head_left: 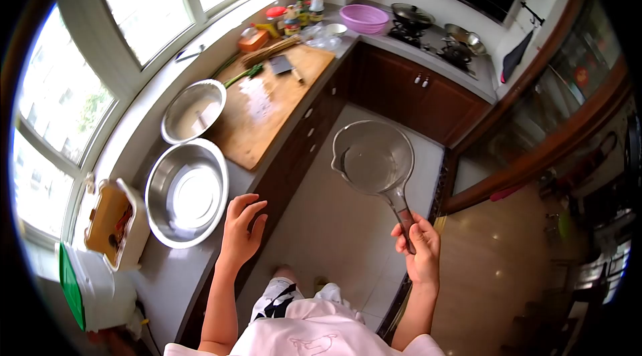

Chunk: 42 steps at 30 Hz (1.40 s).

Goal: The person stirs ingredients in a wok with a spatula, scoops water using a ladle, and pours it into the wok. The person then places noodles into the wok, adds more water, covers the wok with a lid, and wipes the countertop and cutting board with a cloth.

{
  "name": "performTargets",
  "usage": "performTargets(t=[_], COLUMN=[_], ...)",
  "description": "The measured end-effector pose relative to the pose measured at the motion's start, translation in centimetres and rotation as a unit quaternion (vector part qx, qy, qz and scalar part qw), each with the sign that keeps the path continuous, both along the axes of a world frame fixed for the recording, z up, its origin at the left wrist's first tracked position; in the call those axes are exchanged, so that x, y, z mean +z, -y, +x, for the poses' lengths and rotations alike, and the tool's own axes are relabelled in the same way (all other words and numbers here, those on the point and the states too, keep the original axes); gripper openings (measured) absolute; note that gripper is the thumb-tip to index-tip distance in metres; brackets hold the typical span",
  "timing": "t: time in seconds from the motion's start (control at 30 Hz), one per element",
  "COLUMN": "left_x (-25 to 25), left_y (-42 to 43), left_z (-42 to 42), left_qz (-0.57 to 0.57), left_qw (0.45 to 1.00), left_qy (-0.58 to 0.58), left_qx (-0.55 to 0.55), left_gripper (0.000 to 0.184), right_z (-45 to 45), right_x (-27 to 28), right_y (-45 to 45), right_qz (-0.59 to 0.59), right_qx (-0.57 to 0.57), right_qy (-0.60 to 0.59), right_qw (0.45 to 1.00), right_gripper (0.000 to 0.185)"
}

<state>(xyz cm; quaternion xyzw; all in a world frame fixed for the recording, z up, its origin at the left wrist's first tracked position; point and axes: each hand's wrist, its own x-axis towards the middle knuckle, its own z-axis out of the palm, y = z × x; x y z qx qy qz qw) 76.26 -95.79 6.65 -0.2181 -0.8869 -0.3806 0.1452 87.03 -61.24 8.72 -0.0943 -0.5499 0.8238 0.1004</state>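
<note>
In the head view, my right hand (420, 249) is wrapped round the handle of a see-through grey water dipper (374, 155) with a pouring lip on its left side. The dipper is held over the floor, its bowl facing up; I cannot tell whether water is in it. My left hand (242, 230) is raised near the counter edge, fingers apart and slightly curled, holding nothing. Nearest to it stands a shiny metal basin (154, 202) on the counter. Behind that sits a second metal basin (170, 112) with a whitish content.
A wooden board (287, 105) carries a cleaver (282, 65), green stalks and white powder. Past it are bottles (301, 12), a purple basin (364, 20) and a stove (435, 45) with pans. At left stand a box (137, 229) and a green-lidded container (107, 289). A sliding door frame (515, 142) stands right.
</note>
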Motion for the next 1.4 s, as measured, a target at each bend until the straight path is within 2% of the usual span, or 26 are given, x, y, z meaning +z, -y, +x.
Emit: performTargets(t=[0.27, 0.37, 0.53, 0.77, 0.97, 1.03, 1.17, 1.4], left_x=[-1.8, -2.7, -0.5, 2.3, 2.2, 1.9, 2.5, 2.7], left_y=[-14.9, -21.4, -32.6, -46.5, -57.3, -61.0, -67.9, -74.2], left_z=[-15.4, -22.6, -31.8, -41.6, -48.5, -50.6, -54.6, -60.4], left_qz=[0.000, 0.043, 0.070, 0.078, 0.069, 0.064, 0.047, 0.019], left_qw=[0.995, 0.989, 0.980, 0.963, 0.979, 0.987, 0.992, 0.998], left_qy=[0.013, 0.013, -0.006, -0.006, -0.028, 0.007, 0.000, 0.008], left_qx=[-0.102, -0.140, -0.189, -0.257, -0.187, -0.148, -0.117, -0.065], left_gripper=[0.024, 0.023, 0.021, 0.022, 0.020, 0.020, 0.020, 0.022], right_z=[-6.7, -9.9, -16.2, -28.3, -39.8, -44.6, -53.8, -67.7], right_x=[-1.3, -0.5, 2.0, 4.4, 2.6, 2.1, 0.9, -1.0], right_y=[-11.8, -16.4, -26.1, -43.3, -61.0, -66.4, -75.7, -85.0], right_qz=[-0.027, -0.032, -0.008, 0.056, 0.119, 0.132, 0.181, 0.232], right_qx=[-0.144, -0.204, -0.266, -0.337, -0.284, -0.273, -0.230, -0.140], right_qy=[0.025, 0.026, -0.014, 0.016, 0.000, 0.005, 0.018, 0.043], right_qw=[0.989, 0.978, 0.964, 0.940, 0.951, 0.953, 0.956, 0.962], right_gripper=[0.043, 0.039, 0.039, 0.033, 0.032, 0.033, 0.032, 0.025])
